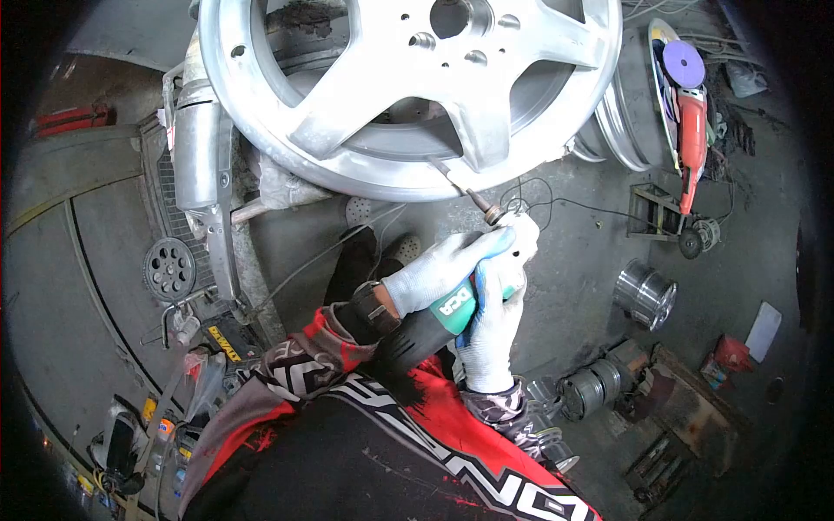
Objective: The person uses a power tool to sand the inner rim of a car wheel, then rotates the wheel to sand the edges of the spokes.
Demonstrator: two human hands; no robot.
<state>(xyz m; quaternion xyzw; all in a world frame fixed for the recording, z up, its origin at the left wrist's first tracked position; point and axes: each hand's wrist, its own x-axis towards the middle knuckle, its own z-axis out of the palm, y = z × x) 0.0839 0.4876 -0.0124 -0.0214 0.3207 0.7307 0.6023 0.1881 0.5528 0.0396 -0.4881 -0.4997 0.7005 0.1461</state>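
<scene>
Both my hands wear white and blue gloves and hold a green and black power tool [453,307] marked DCA. My left hand [447,273] wraps round its body and neck, with a dark watch at the wrist. Around the tool's head and side closes my right hand [495,321]. A thin shaft [473,196] points up and left from the tool, its tip at the lower rim of a large silver alloy wheel [391,178]. The wheel lies at the top of the view, with broad spokes and bolt holes in its hub.
A metal cylinder [198,148] stands left of the wheel. At the right are a red polisher [692,139] with a purple pad, a thin cable and a chrome rim [645,295]. Tools and a round weight plate [169,268] lie at the left.
</scene>
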